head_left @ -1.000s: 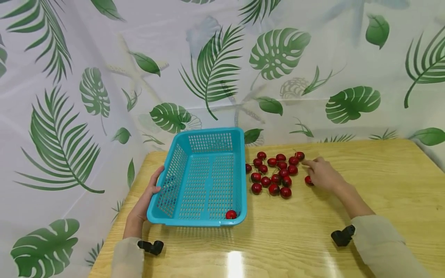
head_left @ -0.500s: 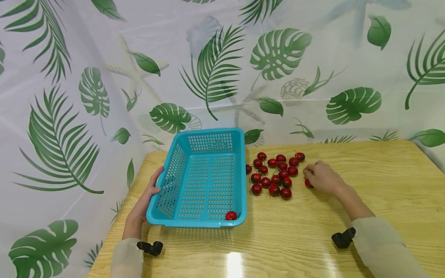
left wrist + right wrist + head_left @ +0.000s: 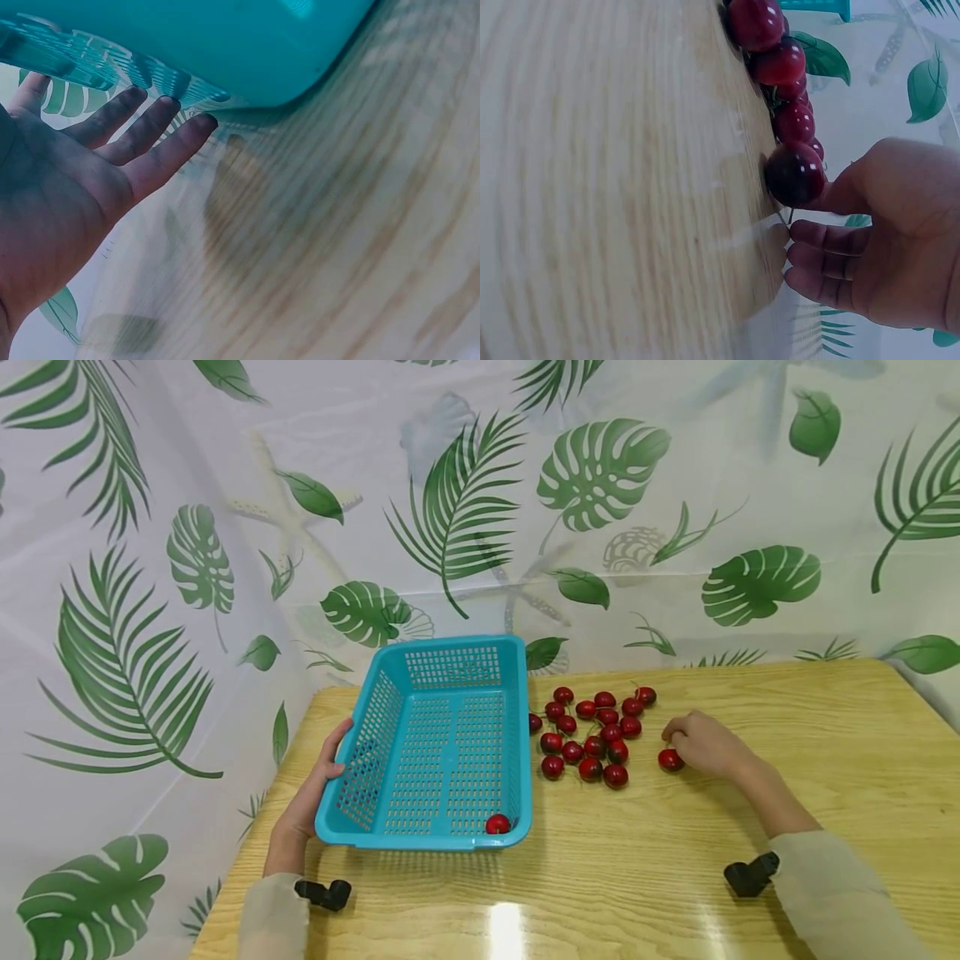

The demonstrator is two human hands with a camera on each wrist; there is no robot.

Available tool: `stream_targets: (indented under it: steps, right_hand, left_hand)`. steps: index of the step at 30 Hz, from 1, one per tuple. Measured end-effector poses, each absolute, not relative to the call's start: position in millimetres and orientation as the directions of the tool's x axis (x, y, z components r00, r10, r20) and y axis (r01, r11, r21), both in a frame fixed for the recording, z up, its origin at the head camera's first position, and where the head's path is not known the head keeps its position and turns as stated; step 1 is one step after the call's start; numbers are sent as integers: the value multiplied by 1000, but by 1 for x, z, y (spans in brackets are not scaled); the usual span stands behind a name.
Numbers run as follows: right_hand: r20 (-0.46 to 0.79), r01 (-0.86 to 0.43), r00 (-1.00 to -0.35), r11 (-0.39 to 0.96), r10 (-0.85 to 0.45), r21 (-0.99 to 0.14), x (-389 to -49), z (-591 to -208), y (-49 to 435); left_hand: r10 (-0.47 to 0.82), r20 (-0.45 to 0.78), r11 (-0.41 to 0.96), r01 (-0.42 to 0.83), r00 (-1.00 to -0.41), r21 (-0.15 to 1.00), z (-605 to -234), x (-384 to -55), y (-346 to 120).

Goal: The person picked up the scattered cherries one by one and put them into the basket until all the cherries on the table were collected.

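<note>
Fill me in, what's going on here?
A person's left grip touches a blue rectangular perforated plastic basket holding one round red cherry. Their right grip is at a second round red cherry, apart from a loose cluster of red cherries on the yellow wood-grain table; whether it's pinched is unclear.

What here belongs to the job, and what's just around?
Seemingly for the job:
blue basket, at the left hand
one red fruit inside it
another red fruit at the right hand
cluster of red fruits beside the basket

Just around:
wooden table
leaf-patterned sheet
black wrist cameras
</note>
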State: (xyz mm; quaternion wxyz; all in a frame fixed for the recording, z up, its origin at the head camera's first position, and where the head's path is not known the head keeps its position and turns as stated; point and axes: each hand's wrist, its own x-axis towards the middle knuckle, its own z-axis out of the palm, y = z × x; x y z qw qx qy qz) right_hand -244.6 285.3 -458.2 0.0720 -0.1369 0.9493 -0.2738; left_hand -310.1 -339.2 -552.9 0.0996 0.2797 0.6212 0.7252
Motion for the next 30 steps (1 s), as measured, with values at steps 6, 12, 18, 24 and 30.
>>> stream_targets:
  steps: [6,12,18,24,30]
  right_hand:
    - [-14,-284,-943,828,-332,-484,-244,-462,293]
    - [0,-287,-947,846,-322,-449,-240,-463,296]
    - [15,-289,-950,857,-312,-427,-235,-464,300]
    - [19,-260,-959,851,-282,-457,-228,-462,303]
    - [36,-242,-965,838,-258,-489,-222,-457,303]
  left_hand:
    - [511,401,-238,323,-761,916,-692,-411,-419]
    - [501,364,-238,280,-785,930,-737,-443,-446]
    - [499,373,-211,308,-782,928,-658,-388,-401]
    - [513,391,-283,280,-764,917,-601,-349,-364]
    - [381,90,-121,47,-920,992,-498,-271,-304]
